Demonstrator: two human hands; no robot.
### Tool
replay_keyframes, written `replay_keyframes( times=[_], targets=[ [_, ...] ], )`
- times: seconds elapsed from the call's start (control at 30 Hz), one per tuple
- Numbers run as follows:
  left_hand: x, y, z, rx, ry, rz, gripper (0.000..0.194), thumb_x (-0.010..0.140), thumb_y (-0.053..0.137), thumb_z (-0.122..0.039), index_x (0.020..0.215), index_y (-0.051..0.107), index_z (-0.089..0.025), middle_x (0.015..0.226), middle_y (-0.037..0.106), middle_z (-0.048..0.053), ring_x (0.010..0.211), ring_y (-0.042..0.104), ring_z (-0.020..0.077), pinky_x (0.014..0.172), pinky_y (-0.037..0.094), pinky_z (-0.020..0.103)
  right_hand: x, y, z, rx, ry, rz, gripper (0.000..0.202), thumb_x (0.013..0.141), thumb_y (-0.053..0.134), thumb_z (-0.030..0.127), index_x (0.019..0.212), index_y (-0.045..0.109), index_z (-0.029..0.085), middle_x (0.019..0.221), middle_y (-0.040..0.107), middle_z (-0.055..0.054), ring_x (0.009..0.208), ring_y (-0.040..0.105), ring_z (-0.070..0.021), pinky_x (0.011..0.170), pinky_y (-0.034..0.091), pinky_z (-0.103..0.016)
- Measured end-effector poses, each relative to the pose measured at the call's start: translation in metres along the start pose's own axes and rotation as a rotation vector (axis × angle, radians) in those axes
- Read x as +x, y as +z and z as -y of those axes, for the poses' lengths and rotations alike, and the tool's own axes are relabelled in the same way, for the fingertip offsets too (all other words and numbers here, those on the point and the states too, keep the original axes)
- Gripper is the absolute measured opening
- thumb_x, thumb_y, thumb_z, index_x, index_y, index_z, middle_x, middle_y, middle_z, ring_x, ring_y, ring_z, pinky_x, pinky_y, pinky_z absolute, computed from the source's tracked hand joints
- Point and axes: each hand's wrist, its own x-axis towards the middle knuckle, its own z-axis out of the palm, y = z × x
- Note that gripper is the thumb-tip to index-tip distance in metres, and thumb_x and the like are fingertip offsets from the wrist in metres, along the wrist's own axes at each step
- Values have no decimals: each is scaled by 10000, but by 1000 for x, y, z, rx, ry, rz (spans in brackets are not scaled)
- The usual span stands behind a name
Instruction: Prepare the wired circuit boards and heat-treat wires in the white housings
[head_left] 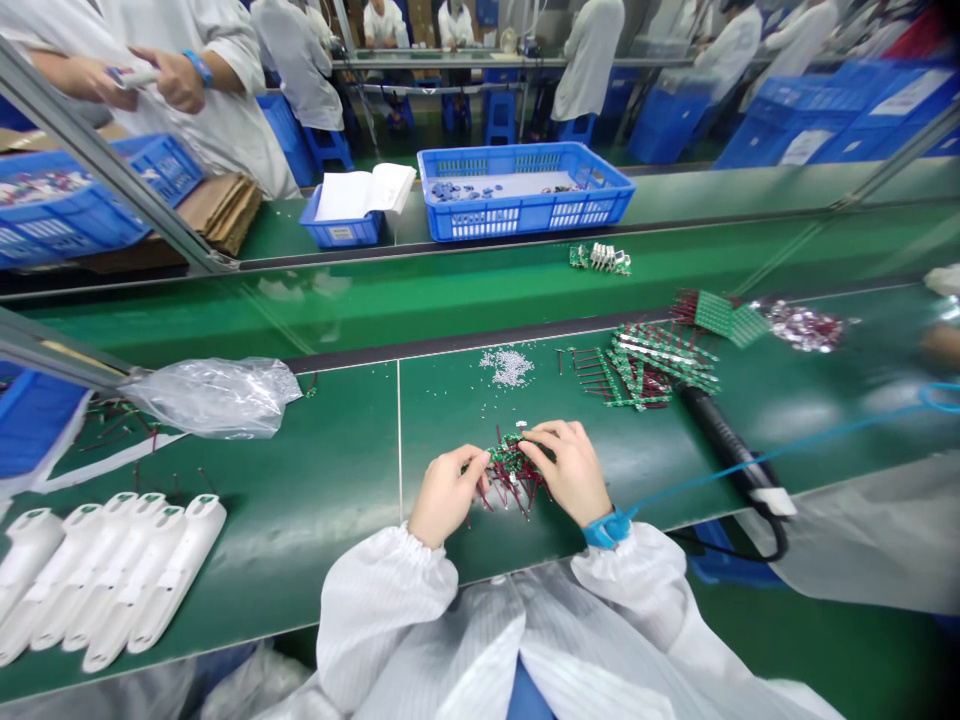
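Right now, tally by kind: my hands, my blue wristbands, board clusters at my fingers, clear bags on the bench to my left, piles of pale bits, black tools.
Left hand and right hand: 2
Blue wristband: 1
Board cluster: 1
Clear bag: 1
Pale pile: 1
Black tool: 1
Total: 7

I have the boards (504, 455), small, green and flecked with paler spots, bunched close in front of me between the fingertips of my left hand (448, 490) and right hand (570, 472), their thin dark-red wires (523, 490) splaying in a loose tangle, mostly toward me.
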Motion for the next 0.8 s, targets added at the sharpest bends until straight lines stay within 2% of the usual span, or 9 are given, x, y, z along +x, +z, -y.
replay_keyframes(
  times=[0.1,0.17,0.3,0.37,0.53,0.67,0.8],
  targets=[
    [1,2,-2,-64,18,70,358,872,426,-435,662,560,-177,578,603,-10,497,498,110,561,400,226,-1,-3,11,218,-34,108,231,883,540,343,1064,657,260,983,670,-48,940,562,-215,856,442,-372],
    [1,4,-4,-104,26,101,348,867,433,-436,683,561,-170,590,597,-4,504,492,106,555,403,223,-1,-2,18,337,-38,190,193,885,535,327,1005,668,257,881,681,-23,857,588,-189,805,457,-338],
    [2,3,-1,-192,8,69,294,837,492,-434,795,575,-155,668,601,10,545,526,108,544,425,224,-1,4,20,431,49,140,155,859,555,306,786,666,225,754,653,-7,755,579,-169,718,450,-297],
    [3,1,2,-254,-5,48,285,819,522,-428,823,576,-149,670,601,10,540,534,108,520,427,223,0,5,18,497,105,128,137,844,563,302,784,651,215,766,645,-4,739,580,-159,707,452,-285],
    [2,-1,-1,-327,-9,30,272,797,553,-405,764,586,-136,623,599,7,491,500,90,494,407,214,1,7,15,665,178,191,132,813,588,323,832,635,200,757,658,2,721,595,-158,707,464,-282],
    [1,0,-6,-339,-12,19,253,777,576,-381,753,598,-130,632,608,14,492,501,88,492,401,215,0,7,17,625,173,146,126,816,586,315,776,624,202,709,641,6,676,580,-156,666,454,-275],
    [1,3,-6,-336,-45,-38,252,764,583,-380,762,607,-129,592,595,3,457,493,89,464,391,216,-6,8,28,378,58,0,174,863,531,295,729,606,213,688,612,-4,676,549,-163,663,425,-284]
  ],
)
